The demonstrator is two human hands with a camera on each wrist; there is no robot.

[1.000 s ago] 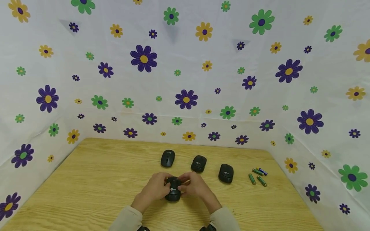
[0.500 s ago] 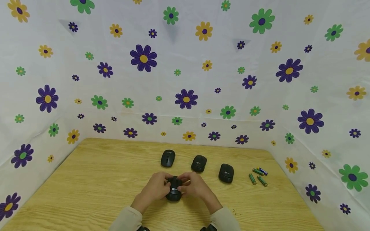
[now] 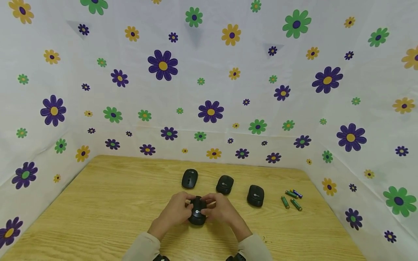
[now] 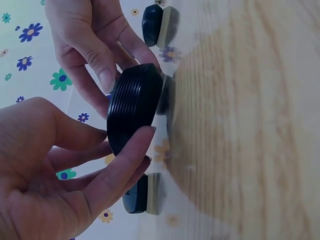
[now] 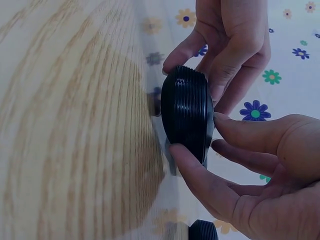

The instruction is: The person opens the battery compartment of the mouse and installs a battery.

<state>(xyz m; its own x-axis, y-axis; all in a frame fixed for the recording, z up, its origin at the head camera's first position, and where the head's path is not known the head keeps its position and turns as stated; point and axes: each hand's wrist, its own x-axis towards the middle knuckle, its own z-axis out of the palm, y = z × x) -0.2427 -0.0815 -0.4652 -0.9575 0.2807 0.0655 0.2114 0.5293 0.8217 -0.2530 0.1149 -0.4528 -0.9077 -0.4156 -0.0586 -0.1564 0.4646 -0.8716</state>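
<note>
black mouse [image 3: 197,212] gripped by left hand [image 3: 177,209] and right hand [image 3: 219,209], three mice [image 3: 224,185] spaced beyond, left table edge [image 3: 58,208] set well apart

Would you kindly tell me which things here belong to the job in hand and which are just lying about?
In the job:
- held mouse
- left hand
- right hand

Apparently lying about, as neither hand touches them:
- three other mice
- four batteries

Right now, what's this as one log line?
left hand, right hand: hold black mouse; other mice: three, farther back; batteries: four, off right
</note>
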